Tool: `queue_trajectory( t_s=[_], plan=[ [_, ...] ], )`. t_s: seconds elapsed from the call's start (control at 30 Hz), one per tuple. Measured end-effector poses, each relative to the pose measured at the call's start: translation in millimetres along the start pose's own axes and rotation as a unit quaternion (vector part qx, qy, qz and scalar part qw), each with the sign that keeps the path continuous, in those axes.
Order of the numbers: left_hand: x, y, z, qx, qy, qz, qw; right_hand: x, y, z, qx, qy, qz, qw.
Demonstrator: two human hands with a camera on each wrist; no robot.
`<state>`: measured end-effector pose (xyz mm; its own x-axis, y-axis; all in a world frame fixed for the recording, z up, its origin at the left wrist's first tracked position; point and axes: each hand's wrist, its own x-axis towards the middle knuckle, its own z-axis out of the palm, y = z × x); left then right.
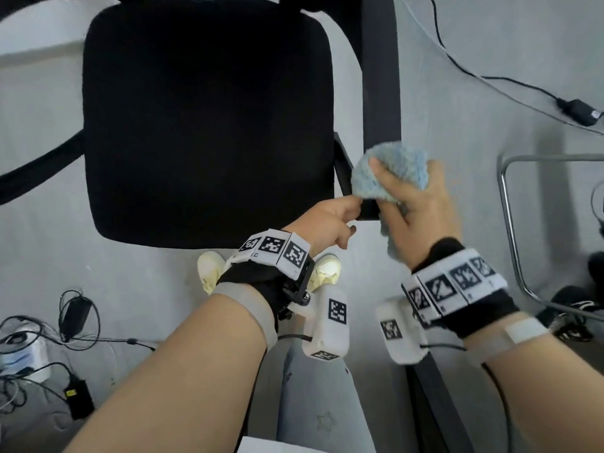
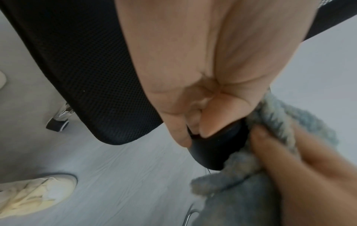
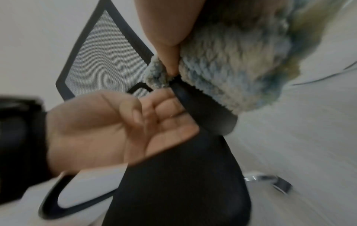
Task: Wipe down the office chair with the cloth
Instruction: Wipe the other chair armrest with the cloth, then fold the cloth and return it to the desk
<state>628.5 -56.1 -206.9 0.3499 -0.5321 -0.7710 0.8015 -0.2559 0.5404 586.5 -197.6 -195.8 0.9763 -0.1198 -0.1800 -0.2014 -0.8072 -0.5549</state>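
Fluffy blue cloth point(image 1: 389, 173) wrapped in right hand point(image 1: 415, 207) fingers; left hand point(image 1: 327, 223) fingers pinch armrest point(image 1: 369, 212).

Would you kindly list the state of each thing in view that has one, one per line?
cloth: bunched, wrapped over the armrest's front end.
armrest: front end covered by the cloth, tip bare.
right hand: grips the cloth against the armrest.
left hand: fingers curled on the armrest tip.
seat: bare, nothing on it.
backrest: upright, untouched.
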Motion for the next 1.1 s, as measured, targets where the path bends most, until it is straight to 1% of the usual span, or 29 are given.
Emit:
queue_trajectory(
  t_s=[0.07,0.17,0.23,0.27,0.37,0.4,0.47,0.53,0.67,0.7,0.77,0.87,0.93,1.0,1.07,1.1],
  plan=[
    [-0.8,-2.0,-0.6,0.003,-0.011,0.002,1.0,-25.2,9.9,5.1,-0.015,-0.028,-0.02,0.999],
    [-2.3,-3.2,-2.7,0.015,-0.054,0.007,0.998,-49.0,21.3,10.2,-0.04,-0.082,-0.026,0.995],
    [-3.6,-0.7,-3.1,0.027,-0.073,0.003,0.997,-50.4,21.0,6.3,-0.058,-0.091,-0.027,0.994],
    [-7.0,2.7,-2.7,0.034,-0.069,-0.004,0.997,-47.8,17.7,2.3,-0.051,-0.087,-0.022,0.995],
    [-26.9,19.9,0.5,0.053,-0.06,-0.022,0.997,-32.3,-3.0,-23.1,0.045,-0.064,0.033,0.996],
    [-37.0,30.5,3.1,0.061,-0.06,-0.025,0.996,-27.2,-11.9,-33.7,0.09,-0.056,0.048,0.993],
    [-54.2,51.4,9.4,0.058,-0.063,-0.018,0.996,-18.6,-29.1,-49.9,0.186,-0.029,0.053,0.981],
    [-66.7,73.8,19.2,0.057,-0.059,0.009,0.997,-15.6,-44.4,-62.4,0.274,0.001,0.054,0.96],
    [-82.1,107.9,41.6,0.108,-0.068,0.079,0.989,-31.2,-71.1,-86.7,0.355,0.075,0.068,0.929],
    [-85.0,111.4,44.8,0.131,-0.063,0.095,0.985,-39.3,-77.5,-91.1,0.38,0.102,0.077,0.916],
    [-94.0,112.8,51.0,0.172,-0.065,0.11,0.977,-62.0,-86.8,-96.0,0.432,0.167,0.11,0.879],
    [-112.9,108.4,67.6,0.214,-0.108,0.099,0.966,-106.8,-101.8,-98.7,0.485,0.274,0.189,0.809],
    [-130.0,104.0,87.4,0.25,-0.161,0.093,0.95,-139.7,-111.8,-99.6,0.511,0.348,0.255,0.743],
    [-148.0,93.5,114.1,0.28,-0.215,0.079,0.932,-176.8,-121.1,-101.2,0.526,0.413,0.303,0.679],
    [-164.3,74.2,147.0,0.299,-0.264,0.064,0.915,-221.3,-132.8,-105.4,0.547,0.468,0.319,0.616],
    [-173.9,61.2,165.9,0.312,-0.289,0.06,0.903,-246.7,-138.7,-107.1,0.554,0.493,0.321,0.59]
  ],
)
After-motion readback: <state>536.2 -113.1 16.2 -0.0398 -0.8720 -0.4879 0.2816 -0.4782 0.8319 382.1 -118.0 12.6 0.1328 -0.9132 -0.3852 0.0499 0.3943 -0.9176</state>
